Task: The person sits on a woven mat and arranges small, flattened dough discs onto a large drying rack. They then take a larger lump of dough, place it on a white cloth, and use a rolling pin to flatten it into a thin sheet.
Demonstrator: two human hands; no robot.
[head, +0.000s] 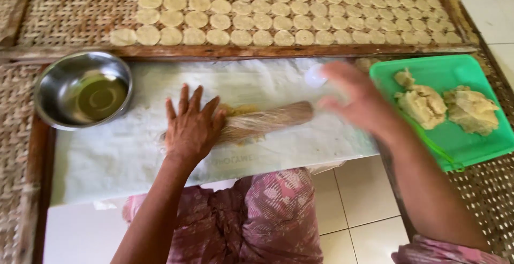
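My left hand (191, 126) lies flat, fingers spread, on the left end of a wooden rolling pin (270, 118) wrapped in clear plastic. The pin rests across a white plastic sheet (123, 151) on a board, with a little yellowish dough (238, 109) under it. My right hand (356, 99) is blurred, hovering just right of the pin's far end; a small white round object (315, 75) is at its fingertips, and whether it is held is unclear. A green tray (455, 141) with lumps of pale dough (423, 105) sits to the right.
A steel bowl (83, 90) with oily liquid stands at the board's left end. Beyond it, a woven mat (69, 12) carries several rows of flat round dough discs (278, 12). White floor tiles (358, 205) and my patterned lap show below.
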